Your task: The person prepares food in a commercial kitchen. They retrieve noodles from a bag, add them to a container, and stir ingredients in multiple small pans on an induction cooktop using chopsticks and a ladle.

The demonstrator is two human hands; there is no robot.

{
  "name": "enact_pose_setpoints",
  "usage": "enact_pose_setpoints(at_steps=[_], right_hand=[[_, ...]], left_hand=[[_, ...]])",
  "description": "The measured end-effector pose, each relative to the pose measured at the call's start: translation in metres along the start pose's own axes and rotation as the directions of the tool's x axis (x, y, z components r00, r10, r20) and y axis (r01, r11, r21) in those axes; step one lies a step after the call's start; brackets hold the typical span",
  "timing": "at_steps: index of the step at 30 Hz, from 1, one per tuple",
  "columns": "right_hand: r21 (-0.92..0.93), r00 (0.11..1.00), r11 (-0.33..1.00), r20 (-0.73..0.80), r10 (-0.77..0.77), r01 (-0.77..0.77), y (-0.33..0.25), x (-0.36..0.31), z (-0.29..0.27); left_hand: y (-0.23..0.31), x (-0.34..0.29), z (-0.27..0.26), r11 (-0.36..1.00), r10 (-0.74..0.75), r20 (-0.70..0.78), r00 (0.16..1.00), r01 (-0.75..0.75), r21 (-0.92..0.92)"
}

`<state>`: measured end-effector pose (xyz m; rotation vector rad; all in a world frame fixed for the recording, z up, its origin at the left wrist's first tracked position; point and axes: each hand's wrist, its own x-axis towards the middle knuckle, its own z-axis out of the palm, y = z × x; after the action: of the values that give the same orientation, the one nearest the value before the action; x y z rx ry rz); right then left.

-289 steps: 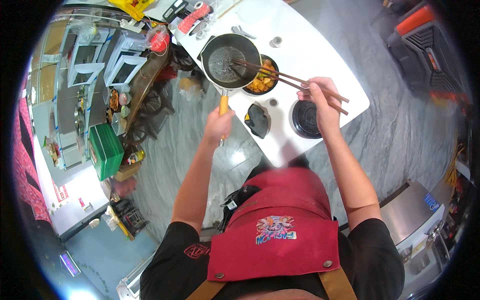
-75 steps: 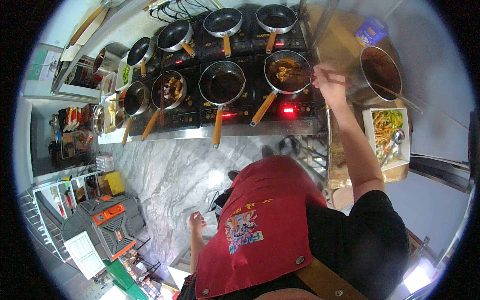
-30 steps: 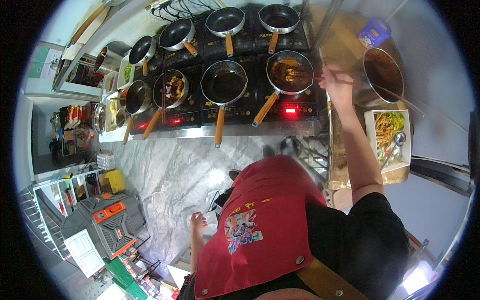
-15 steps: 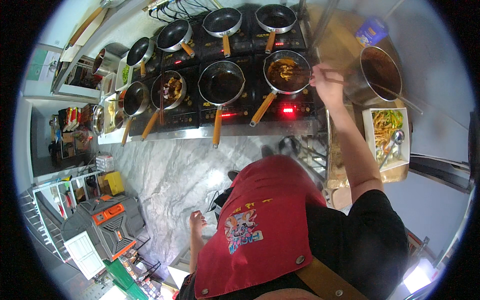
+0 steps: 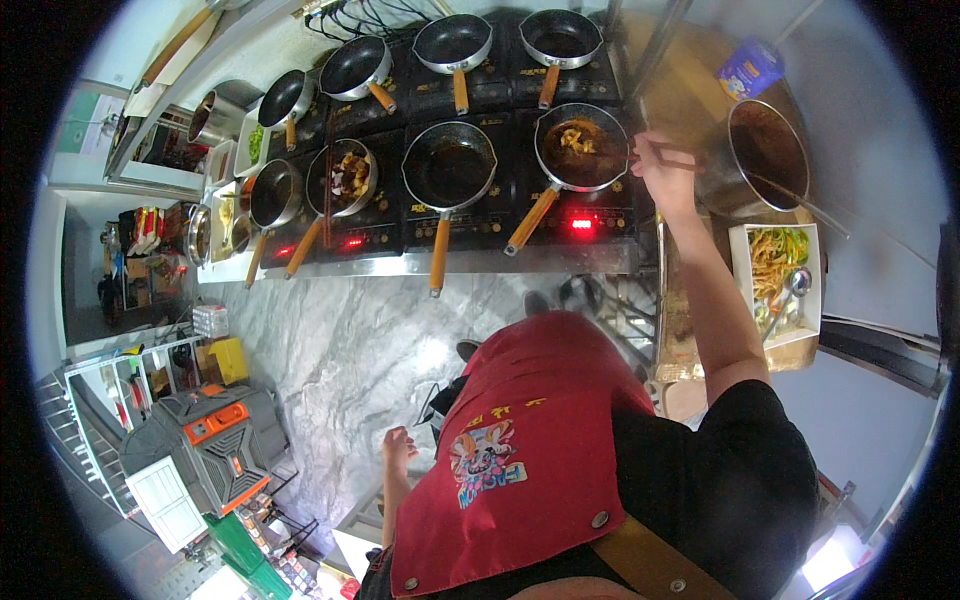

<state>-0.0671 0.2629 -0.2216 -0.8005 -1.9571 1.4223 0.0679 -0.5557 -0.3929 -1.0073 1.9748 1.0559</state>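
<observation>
My right hand (image 5: 665,175) is closed around a pair of wooden chopsticks (image 5: 684,158). Their tips reach over the rim of a frying pan (image 5: 606,170) with brown sauce and pale yellowish pieces of food (image 5: 578,140) inside. This pan has a wooden handle and sits on an induction cooker (image 5: 590,232) with a lit red display. Low at my left side hangs my left hand (image 5: 398,445), holding nothing, its fingers loosely bent and apart. Left of the sauce pan is a dark frying pan (image 5: 449,168) without food; farther left, another pan (image 5: 365,197) holds dark and yellowish chunks, with chopsticks across it.
Several more pans, including one at the back (image 5: 560,38), fill two rows of cookers. On the right stand a tall metal pot (image 5: 740,185) with a long handle sticking out, a blue package (image 5: 751,68) and a white tray (image 5: 813,290) of shredded vegetables with a spoon.
The whole view has shifted slightly. My right hand stays beside the sauce pan, with the chopsticks at a slightly different angle. My left hand still hangs low.
</observation>
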Motion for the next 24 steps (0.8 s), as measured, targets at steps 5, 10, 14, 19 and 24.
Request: enact_pose_setpoints(at_steps=[5,10,14,19,24], right_hand=[[-0.025,0.995,0.995,0.015,-0.1,0.101,0.01,-0.004,0.003],[-0.099,0.971,0.967,0.07,-0.227,0.234,0.027,-0.002,0.015],[-0.084,0.97,0.968,0.072,-0.231,0.236,0.02,-0.004,0.01],[-0.146,0.95,0.943,0.144,-0.278,0.298,0.005,-0.021,0.005],[-0.139,0.911,0.902,0.135,-0.391,0.408,0.01,-0.023,0.013]], left_hand=[[-0.004,0.003,0.002,0.995,0.073,0.047,0.996,-0.076,0.058],[0.005,0.016,0.005,0.998,0.042,0.046,0.998,-0.04,-0.04],[0.017,0.023,0.0,0.996,-0.003,0.036,0.999,0.006,-0.093],[0.014,0.025,-0.003,0.997,0.009,0.067,0.998,-0.004,-0.08],[0.014,0.017,0.004,0.996,0.06,0.063,0.996,-0.064,0.06]])
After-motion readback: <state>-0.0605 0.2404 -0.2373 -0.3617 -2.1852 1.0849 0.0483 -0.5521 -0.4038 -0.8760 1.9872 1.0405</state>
